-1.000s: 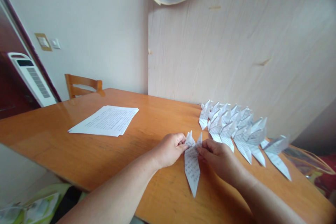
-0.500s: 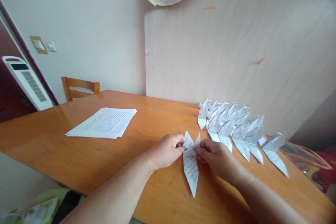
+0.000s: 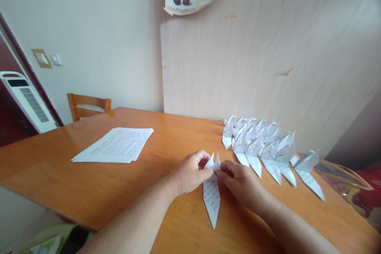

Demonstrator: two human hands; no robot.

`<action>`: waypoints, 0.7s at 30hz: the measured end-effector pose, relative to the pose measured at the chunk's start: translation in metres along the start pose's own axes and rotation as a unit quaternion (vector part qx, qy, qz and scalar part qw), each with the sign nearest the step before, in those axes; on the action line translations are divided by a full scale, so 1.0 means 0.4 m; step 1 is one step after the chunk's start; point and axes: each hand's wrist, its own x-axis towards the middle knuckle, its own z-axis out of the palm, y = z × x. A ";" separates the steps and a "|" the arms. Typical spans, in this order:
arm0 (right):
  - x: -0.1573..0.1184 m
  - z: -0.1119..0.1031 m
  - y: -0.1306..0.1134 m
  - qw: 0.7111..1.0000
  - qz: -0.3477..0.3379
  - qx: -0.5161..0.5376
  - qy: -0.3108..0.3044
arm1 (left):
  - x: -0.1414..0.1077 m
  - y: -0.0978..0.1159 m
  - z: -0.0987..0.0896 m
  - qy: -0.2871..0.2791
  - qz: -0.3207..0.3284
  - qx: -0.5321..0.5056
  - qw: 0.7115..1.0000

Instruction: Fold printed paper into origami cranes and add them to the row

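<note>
Between my hands is a folded paper piece (image 3: 212,198) made from printed white paper, with a long pointed end toward me and two upright points at its far end. My left hand (image 3: 193,172) pinches its left side near the base of the left point, thumb on top. On the opposite side, my right hand (image 3: 241,178) pinches the paper by the right point between thumb and fingers. Both sets of fingertips partly cover the folds there. Just beyond my right hand, several similar folded paper pieces (image 3: 270,162) stand in rows.
A stack of printed sheets (image 3: 114,145) lies on the left of the wooden table (image 3: 175,135). Behind the table's far left edge is a wooden chair (image 3: 89,105). A panelled wall (image 3: 238,67) borders the far side. A clear plastic bag (image 3: 342,174) lies at the right edge.
The two upright points of the held paper have come closer together and look narrower. Both hands have drawn slightly nearer each other. The whole view has tilted up a little.
</note>
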 end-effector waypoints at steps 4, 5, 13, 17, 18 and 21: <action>-0.005 0.007 -0.009 1.000 -0.016 0.004 0.000 | -0.001 0.013 0.008 0.022 0.006 -0.053 0.998; -0.006 0.007 -0.012 1.000 -0.017 0.005 -0.005 | -0.001 0.014 0.010 0.025 0.004 -0.064 0.998; -0.007 -0.026 -0.034 0.991 0.022 0.132 -0.008 | 0.000 0.005 0.003 -0.006 -0.014 -0.165 0.986; -0.006 -0.032 -0.030 0.978 0.026 0.208 -0.004 | -0.004 0.008 0.001 -0.053 -0.045 -0.217 0.974; -0.007 -0.033 -0.029 0.974 0.024 0.224 -0.004 | -0.005 0.009 0.001 -0.062 -0.052 -0.228 0.970; -0.010 -0.034 -0.029 0.964 0.016 0.264 -0.010 | -0.007 0.010 0.001 -0.073 -0.066 -0.254 0.962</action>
